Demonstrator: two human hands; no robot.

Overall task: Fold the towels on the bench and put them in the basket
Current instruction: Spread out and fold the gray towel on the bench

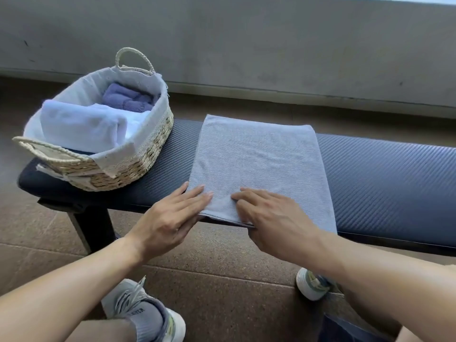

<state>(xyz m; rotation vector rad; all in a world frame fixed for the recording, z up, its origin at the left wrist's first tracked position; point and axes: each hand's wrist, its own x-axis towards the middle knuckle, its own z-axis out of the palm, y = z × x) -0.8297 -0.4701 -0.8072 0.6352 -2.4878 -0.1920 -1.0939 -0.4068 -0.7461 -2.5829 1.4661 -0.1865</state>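
A grey towel (259, 159) lies flat across the dark padded bench (385, 178), its near edge at the bench's front. My left hand (172, 218) rests on the towel's near left corner with straight fingers. My right hand (271, 220) lies on the near edge, fingers stretched over the cloth and thumb at the hem. To the left, on the bench's end, stands a woven basket (138, 164) with a white liner. Inside it sit a folded white towel (81, 127) and a folded purple towel (128, 97).
The bench leg (91, 228) stands below the basket. A grey concrete wall (246, 45) runs behind the bench. My two shoes (148, 314) rest on the brown floor in front. The right part of the bench carries nothing.
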